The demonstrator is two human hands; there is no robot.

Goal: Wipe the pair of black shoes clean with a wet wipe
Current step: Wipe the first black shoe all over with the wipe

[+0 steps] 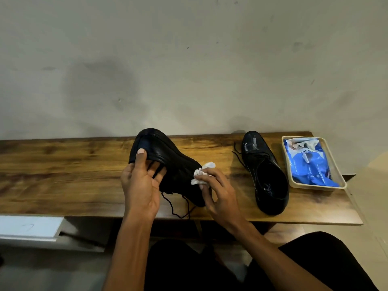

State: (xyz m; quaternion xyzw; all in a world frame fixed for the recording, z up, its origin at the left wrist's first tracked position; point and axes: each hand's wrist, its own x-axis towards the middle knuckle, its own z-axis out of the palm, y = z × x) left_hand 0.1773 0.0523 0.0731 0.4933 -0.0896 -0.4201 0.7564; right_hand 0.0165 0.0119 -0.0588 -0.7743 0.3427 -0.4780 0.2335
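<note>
Both forearms reach up from the lap: left hand [140,181] grips the held shoe [168,164] by its sole, thumb up; right hand [216,190] pinches a crumpled wet wipe [202,173] against its side. Fingertips are partly hidden. Second shoe [264,175] stands beside a tray [340,175] holding a blue wipe pack [308,162].

Facing a plain off-white wall [189,59], scuffed and smudged, carrying a soft grey shadow left of centre. Standing against it, a long wooden table [63,175] with a dark-streaked, warm brown grain, running across the view and ending at a cut corner on the right. Showing beyond that right end, a pale beige floor [369,196]. Sitting below the table's front edge at the left, a white ledge or panel [29,227], too blurred to name. Falling evenly from above, dim indoor light.
</note>
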